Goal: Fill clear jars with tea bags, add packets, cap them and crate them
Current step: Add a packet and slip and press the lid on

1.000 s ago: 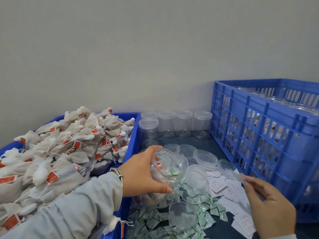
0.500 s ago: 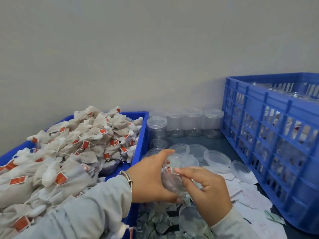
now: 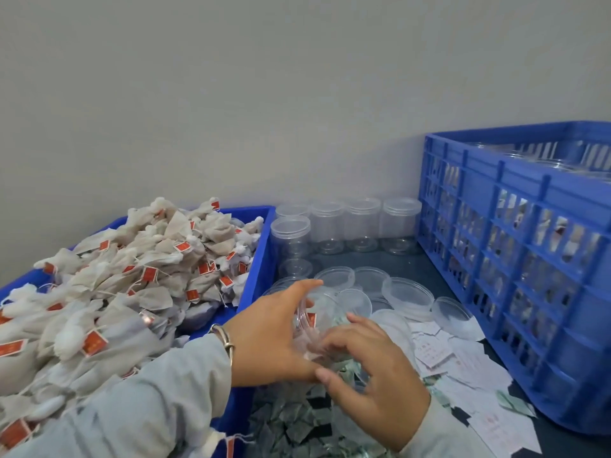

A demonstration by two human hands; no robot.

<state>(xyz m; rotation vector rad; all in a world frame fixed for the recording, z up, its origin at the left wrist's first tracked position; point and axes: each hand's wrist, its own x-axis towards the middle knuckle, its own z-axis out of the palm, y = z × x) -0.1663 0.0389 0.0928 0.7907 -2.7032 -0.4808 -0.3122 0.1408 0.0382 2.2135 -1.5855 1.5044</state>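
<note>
My left hand [image 3: 271, 338] grips a clear jar [image 3: 310, 322] tilted on its side, with tea bags showing through its wall. My right hand [image 3: 373, 378] is at the jar's mouth, fingers curled against it; what they hold is hidden. A heap of tea bags with red tags [image 3: 115, 285] fills the blue bin [image 3: 261, 259] on the left. Green-and-white packets [image 3: 291, 424] lie below my hands, white paper slips [image 3: 463, 361] to the right. Loose clear lids [image 3: 406, 292] lie behind the jar. The blue crate [image 3: 515, 259] on the right holds capped jars.
Several empty clear jars [image 3: 360, 223] stand in a row against the grey wall, between the bin and the crate. The dark tabletop [image 3: 423, 262] shows between lids and crate. The crate's tall side wall stands close to my right hand.
My right hand came from the paper slips on the right to the jar's mouth. The left hand kept hold of the jar. The camera view shifted left and down a little.
</note>
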